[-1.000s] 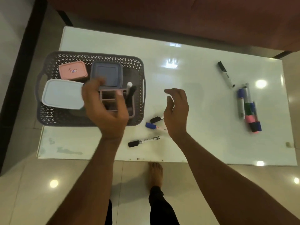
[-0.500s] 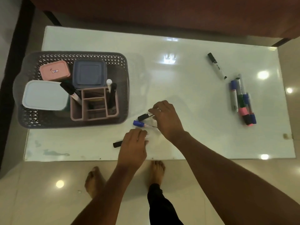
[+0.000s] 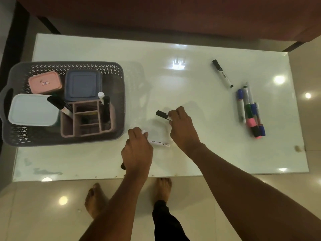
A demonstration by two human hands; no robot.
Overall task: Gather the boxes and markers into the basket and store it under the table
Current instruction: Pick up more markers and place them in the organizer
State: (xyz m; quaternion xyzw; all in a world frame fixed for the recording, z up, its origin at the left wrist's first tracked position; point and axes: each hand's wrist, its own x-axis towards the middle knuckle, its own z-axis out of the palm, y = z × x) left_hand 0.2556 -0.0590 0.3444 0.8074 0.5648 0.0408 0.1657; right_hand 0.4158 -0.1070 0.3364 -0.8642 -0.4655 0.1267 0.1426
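A grey perforated basket [image 3: 119, 79] stands at the table's left end. It holds a pink box [image 3: 44, 82], a blue-grey box [image 3: 81, 85], a white box [image 3: 32, 109] and a mauve organiser [image 3: 67, 129] with markers standing in it. My left hand [image 3: 137, 150] is closed over markers near the front edge: a white barrel [image 3: 159, 143] sticks out to its right and a black tip [image 3: 123, 166] below it. My right hand [image 3: 182, 126] pinches a black-capped marker [image 3: 161, 114] just above the table. A lone black marker [image 3: 222, 73] and a cluster of coloured markers [image 3: 250, 108] lie at the right.
The white glossy table [image 3: 173, 84] has its front edge just above my bare feet on the tiled floor. A small beige bit [image 3: 297, 148] lies near the right edge. Dark red furniture stands beyond the far edge.
My left hand came away from the basket to the front of the table and closed on markers. My right hand lowered and picked up the black-capped marker. The blue-capped marker has gone from sight.
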